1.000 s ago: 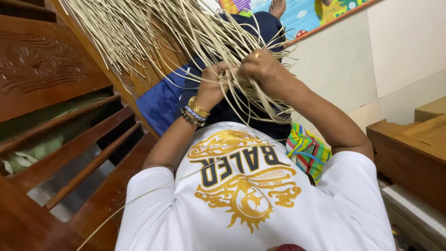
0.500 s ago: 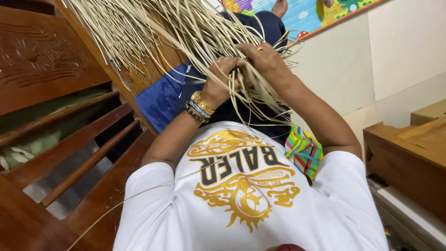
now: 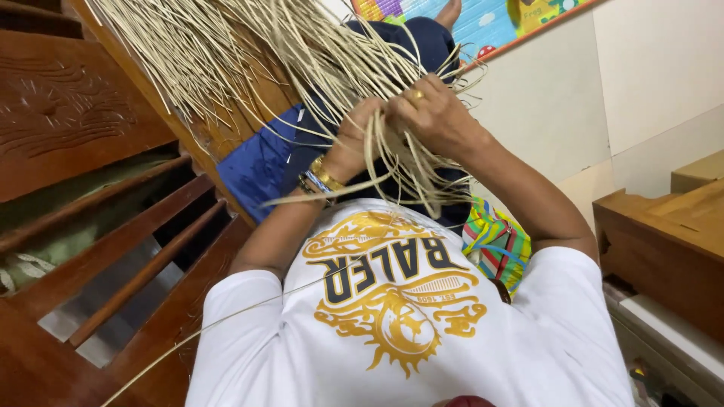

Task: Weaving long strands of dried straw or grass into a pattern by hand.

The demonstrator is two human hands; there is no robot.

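Note:
A large bundle of pale dried straw strands (image 3: 249, 60) fans out from the upper left down into both my hands. My left hand (image 3: 353, 136), with bracelets and a gold watch at the wrist, grips strands close to my right hand (image 3: 426, 113), which wears a gold ring and pinches several strands. Loose ends curl below the hands over my dark blue lap (image 3: 392, 181). One long strand (image 3: 226, 320) trails across my white printed shirt (image 3: 407, 316).
A carved brown wooden chair frame with slats (image 3: 113, 249) stands at the left. A blue cloth (image 3: 260, 162) lies under the straw. A striped woven bag (image 3: 496, 245) sits by my right side. Wooden furniture (image 3: 664, 241) is at the right, a colourful mat (image 3: 490, 22) on the pale floor.
My hands have shifted slightly within the bundle, and a few strands now bend out sideways below my left wrist. The view has barely moved.

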